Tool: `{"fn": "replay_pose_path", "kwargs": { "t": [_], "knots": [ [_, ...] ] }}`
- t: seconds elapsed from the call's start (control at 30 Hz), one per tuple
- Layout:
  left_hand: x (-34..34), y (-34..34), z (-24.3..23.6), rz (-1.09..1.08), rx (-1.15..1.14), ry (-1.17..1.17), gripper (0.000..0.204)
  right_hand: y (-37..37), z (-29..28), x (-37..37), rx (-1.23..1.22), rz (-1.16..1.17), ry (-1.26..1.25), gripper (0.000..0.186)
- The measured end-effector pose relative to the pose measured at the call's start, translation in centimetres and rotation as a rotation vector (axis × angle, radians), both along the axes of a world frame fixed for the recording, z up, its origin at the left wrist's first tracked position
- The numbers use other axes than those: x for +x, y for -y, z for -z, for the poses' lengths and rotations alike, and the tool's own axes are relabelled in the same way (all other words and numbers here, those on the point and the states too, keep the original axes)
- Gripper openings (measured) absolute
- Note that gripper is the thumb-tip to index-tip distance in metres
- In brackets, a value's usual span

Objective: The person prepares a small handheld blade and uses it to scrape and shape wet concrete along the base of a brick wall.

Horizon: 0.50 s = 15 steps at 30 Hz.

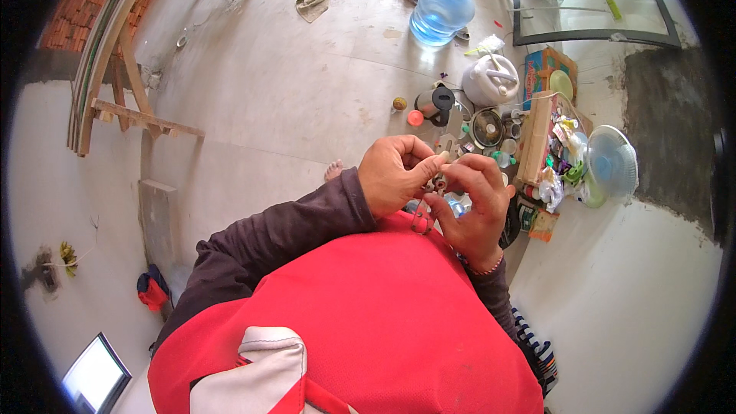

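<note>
In front of my red shirt (345,299), both hands pinch at a small metallic piece (434,184), partly hidden by fingers, with a thin chain or wire loop (422,218) hanging below it. My left hand (395,172), in a dark sleeve, has its thumb and index finger closed on the piece's upper part. My right hand (475,211), with a braided bracelet on the wrist, holds it from the right with bent fingers and thumb. I cannot make out exactly what the piece is.
Beyond my hands stand a kettle (433,106), a pale plastic jug (491,77), a blue water bottle (443,11), a pot lid (487,126), a cluttered wooden box (535,138) and a fan (611,159). Wooden frames (130,115) stand at left, a screen (96,376) at lower left.
</note>
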<state>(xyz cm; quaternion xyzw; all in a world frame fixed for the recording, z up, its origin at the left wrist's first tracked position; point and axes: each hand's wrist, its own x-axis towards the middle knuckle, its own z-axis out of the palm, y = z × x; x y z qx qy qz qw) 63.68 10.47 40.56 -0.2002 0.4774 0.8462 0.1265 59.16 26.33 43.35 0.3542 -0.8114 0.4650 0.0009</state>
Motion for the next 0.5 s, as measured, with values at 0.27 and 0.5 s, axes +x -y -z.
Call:
{"fn": "replay_pose_path", "kwargs": {
  "t": [0.27,0.5],
  "knots": [
    [1.7,4.2,0.3,-0.02,-0.081,0.002,0.027,4.6,0.3,1.7,-0.075,0.01,0.196,0.027],
    [4.3,9.1,1.1,-0.011,-0.115,-0.008,0.028,9.5,0.0,3.4,-0.003,-0.036,0.206,0.025]
  ]
}}
